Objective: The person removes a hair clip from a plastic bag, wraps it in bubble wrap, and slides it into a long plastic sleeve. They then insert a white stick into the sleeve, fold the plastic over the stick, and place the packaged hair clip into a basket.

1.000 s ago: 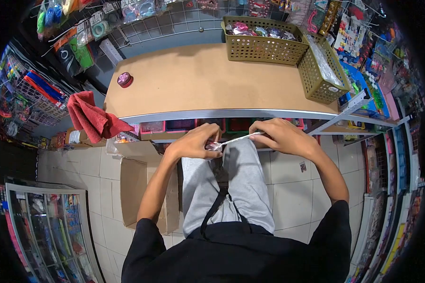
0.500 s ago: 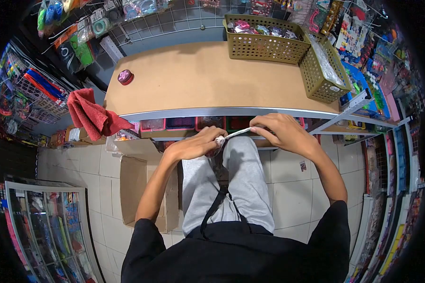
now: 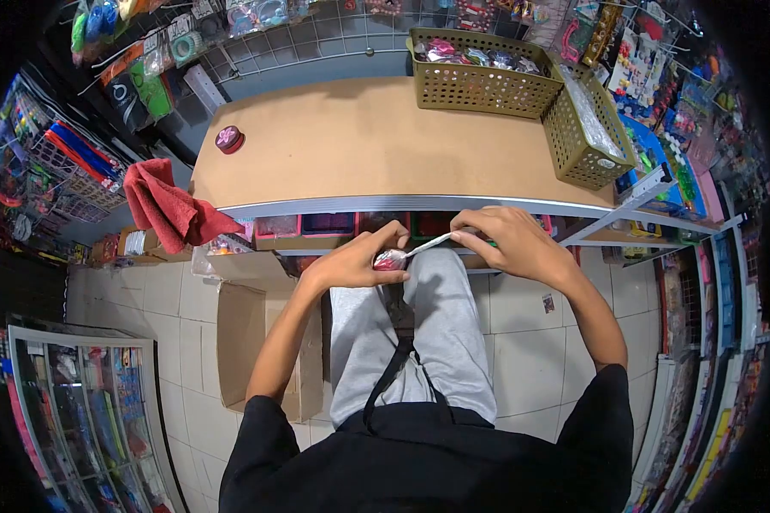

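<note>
Above my knees, in front of the shelf, my left hand [image 3: 351,261] is curled around a small plastic-wrapped bundle [image 3: 390,260], clear with pink showing through. Its thumb and forefinger lie on either side of it. From the bundle a twisted white plastic tail [image 3: 428,245] stretches to the right. The far end of that tail is pinched between the thumb and fingers of my right hand [image 3: 509,244]. What is inside the wrapping is too small to make out.
On the wooden shelf [image 3: 342,154] stand a small round dark red tin [image 3: 228,139] and two olive perforated baskets [image 3: 479,85] of packets. A red cloth [image 3: 167,205] hangs at its left corner. Below are a cardboard box [image 3: 239,342] and coloured trays [image 3: 328,224].
My left hand's fingers have opened wider around the bundle, so its pink and clear body now shows. The right hand keeps its pinch on the twisted tail, almost unmoved.
</note>
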Motion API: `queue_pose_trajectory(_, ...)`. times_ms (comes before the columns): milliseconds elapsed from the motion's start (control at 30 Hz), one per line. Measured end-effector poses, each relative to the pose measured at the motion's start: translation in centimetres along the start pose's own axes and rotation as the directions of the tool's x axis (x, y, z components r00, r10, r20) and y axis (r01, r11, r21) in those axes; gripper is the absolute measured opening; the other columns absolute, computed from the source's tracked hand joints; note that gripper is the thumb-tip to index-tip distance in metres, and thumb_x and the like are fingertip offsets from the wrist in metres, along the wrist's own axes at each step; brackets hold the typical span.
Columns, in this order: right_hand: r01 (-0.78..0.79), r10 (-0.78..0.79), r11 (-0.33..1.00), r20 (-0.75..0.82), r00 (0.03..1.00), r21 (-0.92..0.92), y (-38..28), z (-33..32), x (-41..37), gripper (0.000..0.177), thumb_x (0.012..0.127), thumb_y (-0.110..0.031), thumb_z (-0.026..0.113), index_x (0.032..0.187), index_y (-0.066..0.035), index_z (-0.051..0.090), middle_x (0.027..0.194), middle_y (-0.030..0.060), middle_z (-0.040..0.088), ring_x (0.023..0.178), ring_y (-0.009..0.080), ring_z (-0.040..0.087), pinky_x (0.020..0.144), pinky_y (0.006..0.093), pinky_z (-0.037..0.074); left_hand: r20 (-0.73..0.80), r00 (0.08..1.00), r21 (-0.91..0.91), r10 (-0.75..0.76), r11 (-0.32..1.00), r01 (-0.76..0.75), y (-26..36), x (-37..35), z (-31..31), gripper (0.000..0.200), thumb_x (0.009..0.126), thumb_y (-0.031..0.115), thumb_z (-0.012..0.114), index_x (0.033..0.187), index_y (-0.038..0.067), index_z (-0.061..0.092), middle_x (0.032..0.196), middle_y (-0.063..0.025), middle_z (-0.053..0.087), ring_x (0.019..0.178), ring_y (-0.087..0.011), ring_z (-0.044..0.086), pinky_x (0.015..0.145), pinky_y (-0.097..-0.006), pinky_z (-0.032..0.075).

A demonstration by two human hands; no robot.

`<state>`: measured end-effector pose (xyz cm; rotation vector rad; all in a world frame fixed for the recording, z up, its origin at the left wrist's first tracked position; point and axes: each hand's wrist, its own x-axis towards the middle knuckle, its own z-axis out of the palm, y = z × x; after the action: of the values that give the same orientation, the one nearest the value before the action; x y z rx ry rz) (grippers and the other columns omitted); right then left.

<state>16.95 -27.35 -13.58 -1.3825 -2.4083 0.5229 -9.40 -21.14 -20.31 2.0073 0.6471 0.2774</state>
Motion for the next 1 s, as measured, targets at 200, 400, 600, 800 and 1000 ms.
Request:
queue_pose_trajectory(200,-0.01,0.01,1.0,-0.029,1.0,0.001,0.2,-0.2,0.1,0.022,0.092,-0.025,0.06,0.098,-0.004,0.065,0.082,0.0138,0.068,0.079,0.0322,0.065,0.072,0.0404,0.049,0.066,0.989,-0.322,-0.13,0.936,0.144,-1.7,-0.2,0.2,0.035,0.095,0.022,0.049,0.123,0.003,0.046,0.11,-0.0051,0.055,0.088,-0.0169,0.051,0.082,-0.0309,0.041)
queue_pose_trajectory(400,0.027,-0.026,1.0,-0.085,0.996,0.01,0.1,-0.1,0.4,0.022,0.092,-0.025,0.06,0.098,-0.004,0.065,0.084,0.0135,0.069,0.08,0.0324,0.065,0.072,0.04,0.049,-0.024,1.0,-0.167,-0.02,0.986,0.016,-1.3,-0.3,-0.2,0.039,0.095,0.022,0.052,0.128,0.002,0.05,0.107,-0.0081,0.053,0.093,-0.0187,0.053,0.082,-0.0324,0.044)
queue_pose_trajectory(600,0.068,-0.063,0.996,-0.073,0.995,0.064,-0.2,-0.2,0.9,0.022,0.091,-0.024,0.061,0.098,-0.004,0.065,0.086,0.0142,0.068,0.08,0.0323,0.065,0.073,0.0402,0.049,0.151,0.967,-0.163,0.204,0.97,-0.179,-2.3,-0.2,1.4,0.033,0.089,0.023,0.067,0.113,0.001,0.06,0.102,-0.0085,0.055,0.097,-0.0199,0.054,0.09,-0.0338,0.043)
queue_pose_trajectory(800,0.156,-0.151,0.986,-0.069,0.986,0.064,-0.3,0.1,1.2,0.021,0.092,-0.024,0.059,0.094,-0.003,0.063,0.08,0.0164,0.066,0.078,0.0362,0.063,0.071,0.0448,0.048,0.064,0.95,-0.323,0.305,0.907,-0.269,-2.7,0.7,3.0,0.026,0.081,0.018,0.069,0.084,0.003,0.047,0.096,-0.0047,0.055,0.09,-0.013,0.051,0.078,-0.0281,0.041)
queue_pose_trajectory(1000,0.073,-0.073,0.993,0.0,0.997,0.095,-0.1,-0.3,0.6,0.023,0.092,-0.025,0.061,0.097,-0.004,0.064,0.085,0.0141,0.068,0.08,0.0325,0.065,0.073,0.0403,0.049,0.164,0.977,-0.551,0.134,0.834,-0.022,-3.3,0.5,2.2,0.023,0.081,0.009,0.062,0.091,0.006,0.042,0.091,-0.0023,0.057,0.086,-0.0078,0.052,0.079,-0.0247,0.041)
